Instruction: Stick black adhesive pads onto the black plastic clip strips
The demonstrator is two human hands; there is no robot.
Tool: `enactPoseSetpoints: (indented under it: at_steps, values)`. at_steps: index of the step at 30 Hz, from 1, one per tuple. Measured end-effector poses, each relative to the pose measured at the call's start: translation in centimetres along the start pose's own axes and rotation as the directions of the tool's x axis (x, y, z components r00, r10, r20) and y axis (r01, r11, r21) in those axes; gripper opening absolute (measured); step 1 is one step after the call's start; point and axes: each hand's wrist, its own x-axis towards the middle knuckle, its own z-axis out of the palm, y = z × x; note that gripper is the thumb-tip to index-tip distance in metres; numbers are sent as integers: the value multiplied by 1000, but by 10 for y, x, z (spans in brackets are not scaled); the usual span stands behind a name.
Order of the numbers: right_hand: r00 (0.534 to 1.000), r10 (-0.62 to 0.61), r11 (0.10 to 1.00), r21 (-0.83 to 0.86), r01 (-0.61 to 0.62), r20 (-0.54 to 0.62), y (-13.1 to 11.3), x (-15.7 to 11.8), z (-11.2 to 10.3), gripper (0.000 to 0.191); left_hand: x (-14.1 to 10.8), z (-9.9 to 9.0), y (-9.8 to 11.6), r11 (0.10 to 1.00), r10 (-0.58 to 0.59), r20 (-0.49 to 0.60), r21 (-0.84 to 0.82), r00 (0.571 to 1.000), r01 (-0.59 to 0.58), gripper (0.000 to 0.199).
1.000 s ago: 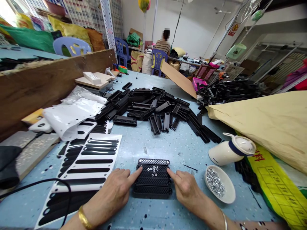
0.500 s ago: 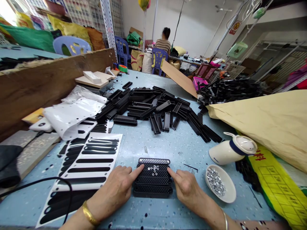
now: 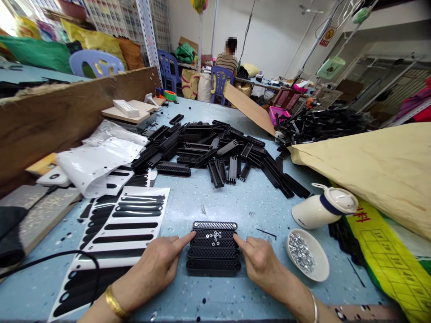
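Several black plastic bars with a mesh pattern [image 3: 213, 254] lie side by side in a row in front of me. A small group of metal nuts [image 3: 215, 234] rests on the second bar from the top. The top bar [image 3: 215, 225] has a shiny piece at each end. My left hand [image 3: 160, 258] has its index finger stretched out, its tip at the left end of the second bar. From the other side, the index fingertip of my right hand [image 3: 261, 260] touches that bar's right end. Other fingers are curled, and neither hand grasps anything.
A white bowl of metal nuts [image 3: 308, 255] and a cream bottle [image 3: 325, 208] stand on the right. Beyond lies a heap of black bars [image 3: 215, 148]. Sticker sheets [image 3: 134, 220] and a black cable [image 3: 67, 252] are on the left. One person [image 3: 227, 58] sits far back.
My left index fingertip has shifted left and outward, from over the bar to its left end. My right hand stays at the right end. The view has moved slightly.
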Motion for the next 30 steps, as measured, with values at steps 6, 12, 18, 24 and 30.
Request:
enactPoseSetpoints:
  at_steps: [6, 12, 18, 24, 30]
  values:
    - [1000, -13, 1000, 8, 13, -17, 2, -1, 2, 49, 5, 0, 3, 999, -22, 23, -37, 1000, 22, 48]
    - [1000, -11, 999, 30, 11, -18, 1, 1, 1, 50, -4, 10, 22, 994, -101, -6, 45, 995, 101, 50]
    - [999, -26, 999, 37, 28, -33, 4, 1, 4, 50, -4, 15, 29, 977, -75, 16, 201, 997, 70, 52]
    - [999, -26, 998, 50, 27, -24, 7, -2, 7, 53, -8, 11, 35, 988, -150, -11, 48, 989, 150, 50]
    - [999, -12, 998, 59, 15, -47, 4, -2, 7, 51, 4, 19, 51, 962, -169, -62, 207, 984, 178, 47]
